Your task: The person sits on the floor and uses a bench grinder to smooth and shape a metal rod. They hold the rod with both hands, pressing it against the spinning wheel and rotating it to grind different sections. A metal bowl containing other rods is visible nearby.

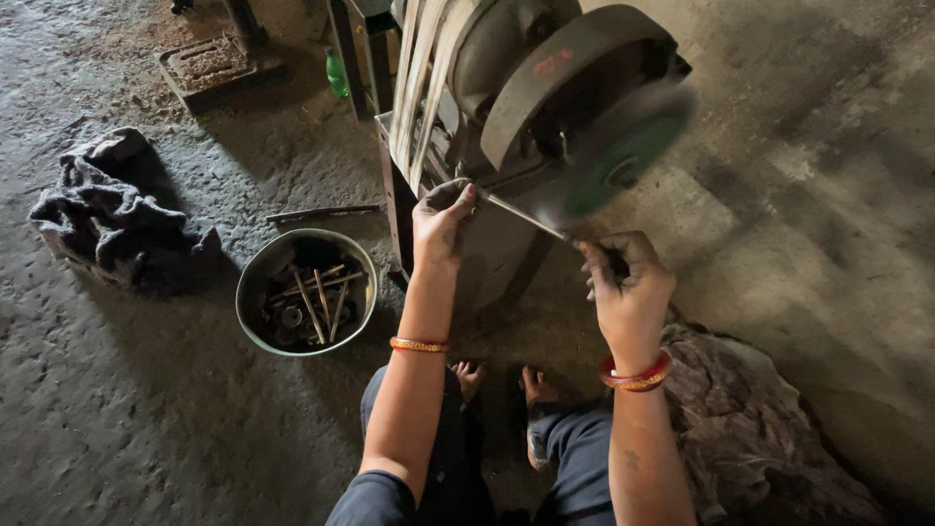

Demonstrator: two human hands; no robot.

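Two hands grip one thin metal rod (526, 218) under the blurred green grinding wheel (623, 156); left hand (440, 219) pinches its near end, right hand (628, 282) closes around the other; a metal bowl (255, 282) of rods sits on the floor near the left arm.

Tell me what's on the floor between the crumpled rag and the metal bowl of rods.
Head view: only bare concrete floor separates the rag from the bowl. A loose rod lies further back, off that stretch.
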